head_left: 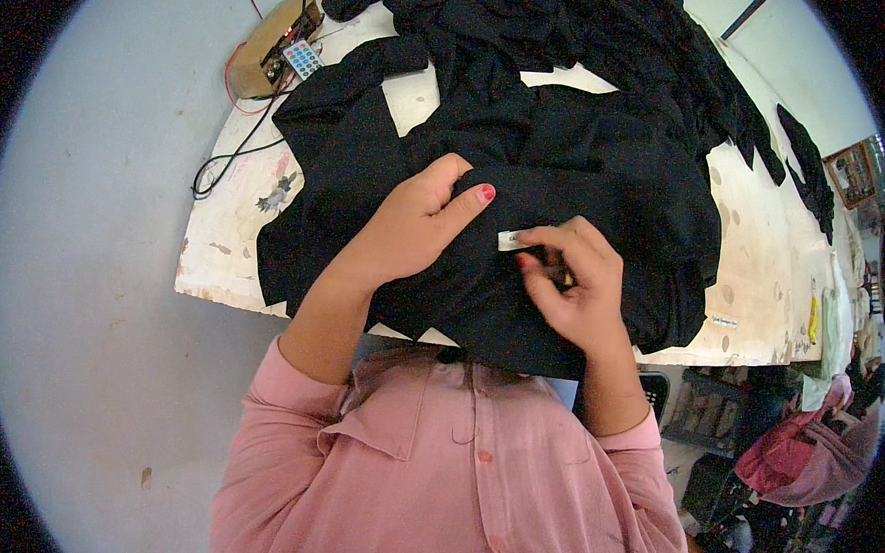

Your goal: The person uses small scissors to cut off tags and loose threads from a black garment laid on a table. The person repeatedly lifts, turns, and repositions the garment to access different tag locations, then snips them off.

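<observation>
A black garment (595,174) lies bunched on a worn white table (764,265). My left hand (416,224) grips a fold of the black fabric, thumb stretched toward a small white label (510,240). My right hand (574,286) pinches the garment at that label, its fingers curled; a small yellowish object shows between them, too hidden to identify. My pink shirt fills the lower part of the head view.
More black garments (570,28) are piled at the table's far side. A wooden box (264,54) with a small remote (303,59) and wires (229,157) sits at the far left corner. Pink cloth (800,454) and dark crates (705,409) lie at lower right.
</observation>
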`<action>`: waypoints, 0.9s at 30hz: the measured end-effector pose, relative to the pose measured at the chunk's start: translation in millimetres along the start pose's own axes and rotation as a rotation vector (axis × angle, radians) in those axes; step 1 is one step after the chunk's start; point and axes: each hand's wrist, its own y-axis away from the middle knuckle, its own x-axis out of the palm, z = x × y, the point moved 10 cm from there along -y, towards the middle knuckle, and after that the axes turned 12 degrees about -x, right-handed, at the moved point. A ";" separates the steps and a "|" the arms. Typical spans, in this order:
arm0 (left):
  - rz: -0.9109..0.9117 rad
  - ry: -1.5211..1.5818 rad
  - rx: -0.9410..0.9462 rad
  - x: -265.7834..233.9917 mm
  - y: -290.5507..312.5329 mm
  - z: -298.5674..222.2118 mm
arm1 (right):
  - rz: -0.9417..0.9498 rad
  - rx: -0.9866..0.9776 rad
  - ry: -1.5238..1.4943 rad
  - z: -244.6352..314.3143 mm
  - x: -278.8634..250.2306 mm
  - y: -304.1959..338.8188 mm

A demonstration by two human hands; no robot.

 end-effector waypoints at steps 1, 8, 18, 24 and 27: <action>0.017 0.064 -0.008 2.7 -0.1 1.9 | -0.026 -0.013 0.014 6.1 1.3 -2.6; 0.152 0.278 -0.207 8.9 6.7 1.4 | -0.091 -0.223 0.168 29.7 8.2 -7.1; 0.054 0.378 -0.117 -5.9 1.9 2.8 | 0.244 0.044 -0.500 17.8 19.6 14.2; 0.107 0.123 0.059 -4.6 9.4 -22.3 | 0.020 0.000 -0.150 9.1 -15.8 9.4; 0.228 0.172 -0.090 3.5 14.8 -20.9 | -0.088 0.076 0.013 24.5 -22.7 -6.7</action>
